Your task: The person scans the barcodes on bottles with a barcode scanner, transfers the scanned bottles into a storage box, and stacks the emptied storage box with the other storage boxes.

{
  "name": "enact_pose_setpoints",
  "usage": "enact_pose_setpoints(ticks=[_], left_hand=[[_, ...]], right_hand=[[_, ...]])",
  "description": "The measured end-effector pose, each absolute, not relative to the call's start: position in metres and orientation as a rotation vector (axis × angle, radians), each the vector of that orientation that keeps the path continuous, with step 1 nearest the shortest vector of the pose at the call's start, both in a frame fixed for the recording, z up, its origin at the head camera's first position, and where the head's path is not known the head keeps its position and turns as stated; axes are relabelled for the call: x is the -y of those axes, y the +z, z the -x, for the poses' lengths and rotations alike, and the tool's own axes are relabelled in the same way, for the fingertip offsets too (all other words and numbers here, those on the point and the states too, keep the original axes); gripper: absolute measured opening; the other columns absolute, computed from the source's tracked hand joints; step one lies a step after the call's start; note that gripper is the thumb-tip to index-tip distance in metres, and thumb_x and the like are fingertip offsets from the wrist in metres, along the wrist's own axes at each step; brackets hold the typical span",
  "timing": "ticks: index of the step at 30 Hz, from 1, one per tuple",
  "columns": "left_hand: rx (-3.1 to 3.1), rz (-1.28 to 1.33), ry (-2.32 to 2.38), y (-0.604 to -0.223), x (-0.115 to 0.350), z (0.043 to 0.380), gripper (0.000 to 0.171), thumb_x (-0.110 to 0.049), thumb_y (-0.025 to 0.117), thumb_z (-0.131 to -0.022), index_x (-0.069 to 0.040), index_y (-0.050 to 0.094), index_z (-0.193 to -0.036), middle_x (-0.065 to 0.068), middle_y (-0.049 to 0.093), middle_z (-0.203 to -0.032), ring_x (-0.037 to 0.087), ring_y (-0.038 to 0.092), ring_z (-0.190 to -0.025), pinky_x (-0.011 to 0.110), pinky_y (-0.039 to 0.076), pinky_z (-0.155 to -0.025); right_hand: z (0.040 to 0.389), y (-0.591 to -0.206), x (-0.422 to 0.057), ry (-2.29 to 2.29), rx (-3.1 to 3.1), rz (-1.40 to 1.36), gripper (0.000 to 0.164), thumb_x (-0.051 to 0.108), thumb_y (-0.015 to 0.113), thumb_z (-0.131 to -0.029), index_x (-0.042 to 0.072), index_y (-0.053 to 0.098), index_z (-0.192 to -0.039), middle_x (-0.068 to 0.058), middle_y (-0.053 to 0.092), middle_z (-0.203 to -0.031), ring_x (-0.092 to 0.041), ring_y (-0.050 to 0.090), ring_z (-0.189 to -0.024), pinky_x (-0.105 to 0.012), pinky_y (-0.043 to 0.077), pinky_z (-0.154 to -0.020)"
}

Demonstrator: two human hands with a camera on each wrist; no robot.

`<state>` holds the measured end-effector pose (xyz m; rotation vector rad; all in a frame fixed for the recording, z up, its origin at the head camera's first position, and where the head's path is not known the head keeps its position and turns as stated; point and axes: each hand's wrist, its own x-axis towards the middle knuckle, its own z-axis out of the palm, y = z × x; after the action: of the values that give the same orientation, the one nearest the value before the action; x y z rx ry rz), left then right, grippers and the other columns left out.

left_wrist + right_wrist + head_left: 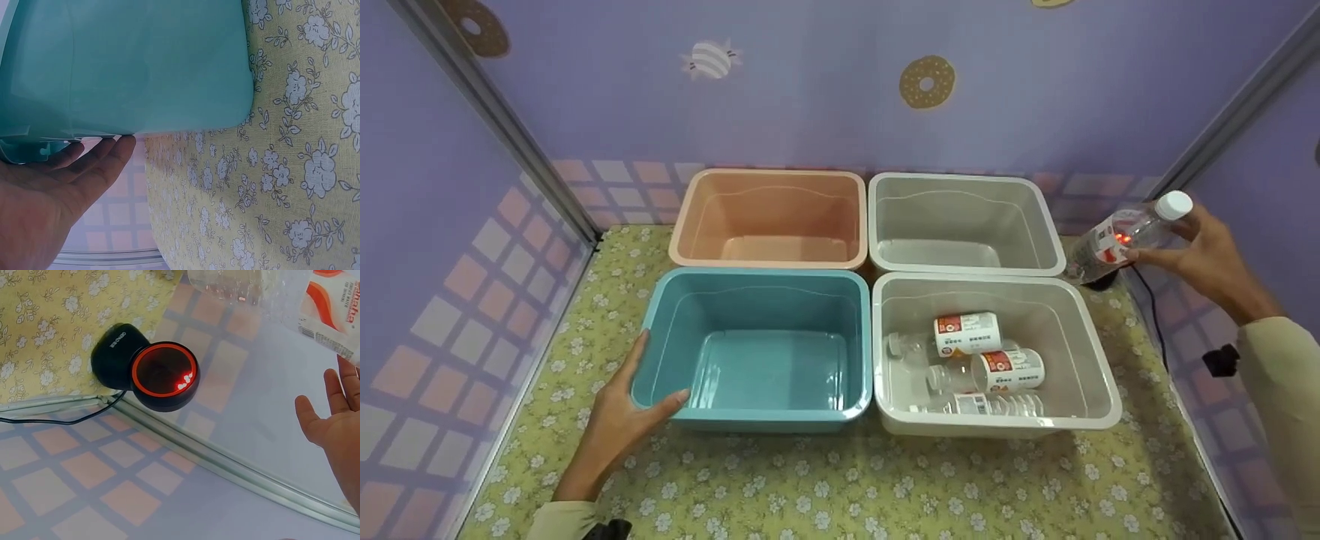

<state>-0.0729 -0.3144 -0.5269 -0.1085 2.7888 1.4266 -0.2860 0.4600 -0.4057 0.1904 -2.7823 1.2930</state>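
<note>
The left hand is resting against the turquoise plastic bin, thumb spread from extended fingers. Rightward, the front white bin is holding labelled bottles; farther right, a tilted white-capped clear plastic bottle is hovering near the black barcode scanner, the right hand gripping it.

Legible text: red "…haha" on the held clear bottle.
Start of word cut off by right wrist frame; a barcode is also printed on the label. Lettering on black device and white labels can't be resolved.
</note>
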Motion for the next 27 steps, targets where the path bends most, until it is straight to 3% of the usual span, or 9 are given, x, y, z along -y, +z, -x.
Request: enact_pose_setpoints(ticks=[4, 9, 12, 18, 22, 27], left_hand=[[-2.786, 0.101, 1.437, -0.525, 0.315, 0.074, 0.111, -0.040, 0.082, -0.099, -0.034, 0.005, -0.179, 0.028, 0.013, -0.181, 0.064, 0.019, -0.160, 0.089, 0.022, -0.118], [-2.776, 0.129, 1.434, -0.526, 0.314, 0.073, 0.110, -0.043, 0.081, -0.099, -0.036, 0.005, -0.179, 0.027, 0.013, -0.181, 0.063, 0.018, -0.160, 0.090, 0.021, -0.118], [-2.779, 0.135, 1.432, -0.528, 0.313, 0.072, 0.110, -0.044, 0.081, -0.099, -0.036, 0.005, -0.179, 0.027, 0.013, -0.181, 0.064, 0.018, -0.160, 0.090, 0.021, -0.118], [-2.771, 0.137, 1.421, -0.529, 0.314, 0.072, 0.111, -0.044, 0.081, -0.099, -0.037, 0.004, -0.179, 0.026, 0.012, -0.181, 0.064, 0.018, -0.160, 0.090, 0.021, -0.118], [-2.762, 0.153, 1.408, -0.527, 0.315, 0.072, 0.112, -0.044, 0.081, -0.099, -0.038, 0.002, -0.178, 0.026, 0.011, -0.182, 0.064, 0.018, -0.160, 0.091, 0.021, -0.117], [-2.765, 0.143, 1.422, -0.526, 0.314, 0.073, 0.111, -0.042, 0.081, -0.100, -0.038, 0.003, -0.178, 0.024, 0.011, -0.182, 0.063, 0.017, -0.161, 0.090, 0.020, -0.118]], right_hand=[[0.286, -0.401, -0.457, 1.284, 2.752, -0.186, 0.080, 0.006, 0.090, -0.093, 0.012, 0.050, -0.162, 0.014, 0.056, -0.146, -0.048, 0.044, -0.154, -0.005, 0.050, -0.089], [0.285, -0.400, -0.453, 1.262, 2.718, -0.194, 0.078, 0.007, 0.090, -0.093, 0.013, 0.054, -0.162, 0.003, 0.059, -0.151, -0.040, 0.050, -0.152, -0.005, 0.051, -0.089], [0.284, -0.400, -0.451, 1.255, 2.689, -0.206, 0.074, 0.008, 0.091, -0.093, 0.015, 0.058, -0.159, 0.007, 0.061, -0.146, -0.029, 0.056, -0.146, -0.009, 0.052, -0.095], [0.284, -0.401, -0.438, 1.243, 2.596, -0.326, 0.074, -0.001, 0.091, -0.089, 0.005, 0.059, -0.156, 0.014, 0.060, -0.136, -0.007, 0.058, -0.127, -0.012, 0.046, -0.110], [0.285, -0.400, -0.430, 1.218, 2.596, -0.401, 0.077, -0.007, 0.089, -0.088, -0.001, 0.057, -0.157, 0.013, 0.054, -0.136, -0.006, 0.055, -0.127, -0.009, 0.043, -0.111], [0.286, -0.399, -0.422, 1.164, 2.615, -0.432, 0.078, -0.006, 0.091, -0.086, 0.000, 0.058, -0.157, 0.000, 0.055, -0.138, -0.010, 0.054, -0.126, -0.009, 0.043, -0.106]])
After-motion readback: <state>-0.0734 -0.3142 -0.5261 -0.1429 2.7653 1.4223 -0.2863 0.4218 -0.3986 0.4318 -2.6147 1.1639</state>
